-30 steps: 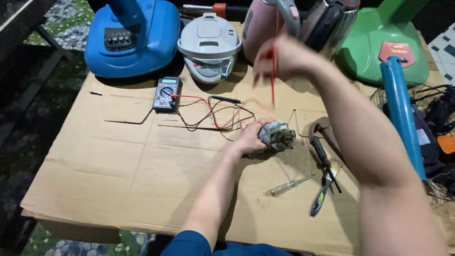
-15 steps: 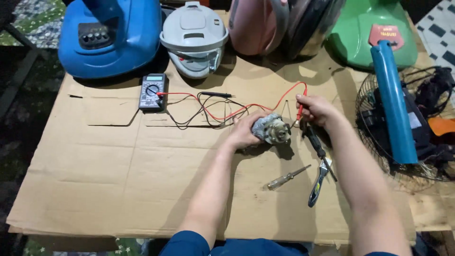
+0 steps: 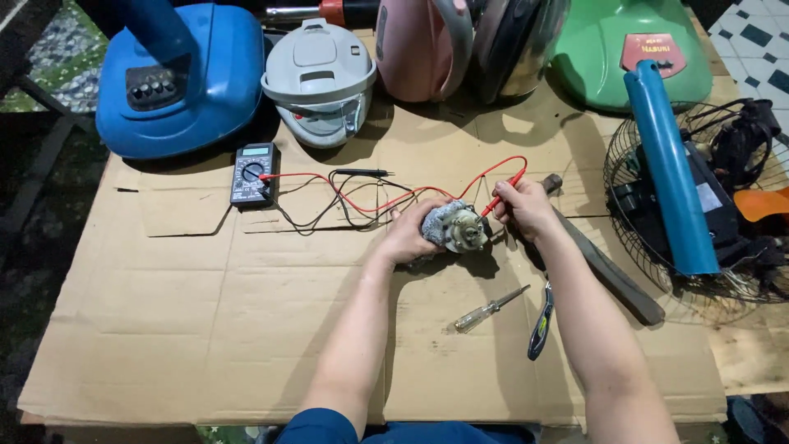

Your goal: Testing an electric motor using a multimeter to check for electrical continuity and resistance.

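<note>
Red probe [image 3: 497, 201] pinched in right hand [image 3: 522, 205], left hand [image 3: 409, 234] steadying motor [image 3: 456, 228].

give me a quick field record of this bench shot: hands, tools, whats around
surface: flattened cardboard
left hand: grips a small dusty motor
right hand: holds red probe tip at the motor
meter: multimeter at left, red lead plugged in
black probe: lying loose on the cardboard
loose tools: screwdriver, pliers
behind: blue fan base, grey rice cooker, pink kettle
right side: fan grille
</note>
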